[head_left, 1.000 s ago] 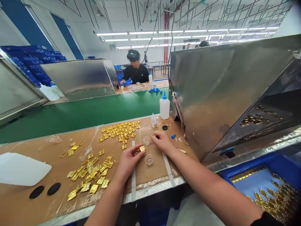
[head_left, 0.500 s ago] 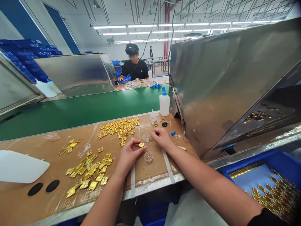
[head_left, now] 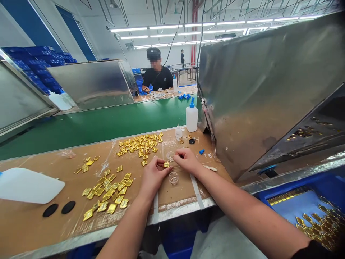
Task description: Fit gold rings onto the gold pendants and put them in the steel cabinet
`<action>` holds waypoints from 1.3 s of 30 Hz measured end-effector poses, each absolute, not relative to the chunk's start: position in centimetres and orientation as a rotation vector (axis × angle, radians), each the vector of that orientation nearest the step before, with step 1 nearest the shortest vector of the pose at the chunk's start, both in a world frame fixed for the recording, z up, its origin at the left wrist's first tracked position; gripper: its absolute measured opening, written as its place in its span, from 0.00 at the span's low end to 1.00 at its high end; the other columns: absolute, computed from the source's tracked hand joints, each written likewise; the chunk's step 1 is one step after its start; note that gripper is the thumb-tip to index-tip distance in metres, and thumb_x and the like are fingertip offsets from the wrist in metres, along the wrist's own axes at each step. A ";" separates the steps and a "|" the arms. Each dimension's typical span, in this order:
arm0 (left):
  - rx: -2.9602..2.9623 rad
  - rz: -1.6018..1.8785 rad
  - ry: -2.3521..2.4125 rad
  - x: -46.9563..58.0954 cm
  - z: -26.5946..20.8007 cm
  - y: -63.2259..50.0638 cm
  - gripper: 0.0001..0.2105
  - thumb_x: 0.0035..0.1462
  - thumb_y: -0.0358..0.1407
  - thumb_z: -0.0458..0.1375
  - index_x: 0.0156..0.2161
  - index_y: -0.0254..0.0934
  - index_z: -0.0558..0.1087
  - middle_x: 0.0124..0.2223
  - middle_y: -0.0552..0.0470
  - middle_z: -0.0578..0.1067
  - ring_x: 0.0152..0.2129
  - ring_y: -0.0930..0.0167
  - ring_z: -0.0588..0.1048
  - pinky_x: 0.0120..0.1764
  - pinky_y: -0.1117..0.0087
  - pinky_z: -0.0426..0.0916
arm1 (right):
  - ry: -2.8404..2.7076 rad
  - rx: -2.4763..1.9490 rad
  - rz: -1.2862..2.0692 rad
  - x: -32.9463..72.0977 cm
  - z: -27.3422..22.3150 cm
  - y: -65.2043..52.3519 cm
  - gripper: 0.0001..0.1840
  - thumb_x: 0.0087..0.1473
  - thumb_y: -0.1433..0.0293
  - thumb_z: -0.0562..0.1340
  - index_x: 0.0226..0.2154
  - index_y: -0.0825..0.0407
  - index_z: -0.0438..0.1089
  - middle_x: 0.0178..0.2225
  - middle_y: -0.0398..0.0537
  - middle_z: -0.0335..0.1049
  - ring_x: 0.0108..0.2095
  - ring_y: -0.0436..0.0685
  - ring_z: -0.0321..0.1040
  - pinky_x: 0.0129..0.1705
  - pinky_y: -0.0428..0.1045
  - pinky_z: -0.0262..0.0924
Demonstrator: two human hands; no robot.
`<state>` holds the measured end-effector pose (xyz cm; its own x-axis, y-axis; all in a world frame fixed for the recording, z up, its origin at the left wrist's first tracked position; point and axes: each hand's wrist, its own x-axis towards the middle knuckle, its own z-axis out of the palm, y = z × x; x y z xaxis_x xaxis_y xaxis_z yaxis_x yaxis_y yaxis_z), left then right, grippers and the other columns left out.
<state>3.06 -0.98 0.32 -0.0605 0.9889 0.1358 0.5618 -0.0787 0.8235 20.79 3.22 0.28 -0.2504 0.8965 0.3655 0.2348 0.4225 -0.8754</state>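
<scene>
Between the thumb and fingers of my left hand [head_left: 155,174] is a small gold metal piece [head_left: 166,164], its face turned up. My right hand [head_left: 186,160] is closed in a pinch just right of that piece. Whatever its fingertips hold is too small and hidden to make out. Behind the fingertips sits a shallow clear cup [head_left: 169,155]. A second clear plastic cup [head_left: 173,178] stands on the table below my hands. Left of my left hand lies a loose group of similar gold pieces [head_left: 109,192], with a denser pile [head_left: 138,144] behind.
A white bottle with a blue cap [head_left: 192,118] and a small dropper bottle [head_left: 178,133] stand at the back. A large white bottle [head_left: 29,185] lies at left near black discs [head_left: 68,207]. A metal hood [head_left: 258,90] rises at right above a blue bin [head_left: 269,194]. A co-worker [head_left: 157,75] sits opposite.
The view has shifted slightly, so the scene sits further right. My right fingertips have come from the shallow cup a little down towards the gold piece, which stays in my left hand.
</scene>
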 end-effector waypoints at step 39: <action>1.791 1.034 1.662 2.9 0.2 -1.7 0.17 0.53 0.47 0.67 0.44 0.40 0.76 0.23 0.59 0.71 0.21 0.69 0.70 0.29 0.69 0.62 | -1.856 -1.301 0.613 21.1 -0.6 4.3 0.15 0.51 0.68 0.61 0.17 0.51 0.60 0.18 0.38 0.56 0.23 0.49 0.53 0.27 0.48 0.40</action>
<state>2.90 -1.69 0.15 -0.0246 0.9792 0.2014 0.6135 -0.1443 0.7764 21.11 4.29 -0.63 -0.1791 0.9312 0.3176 0.5593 0.3619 -0.7458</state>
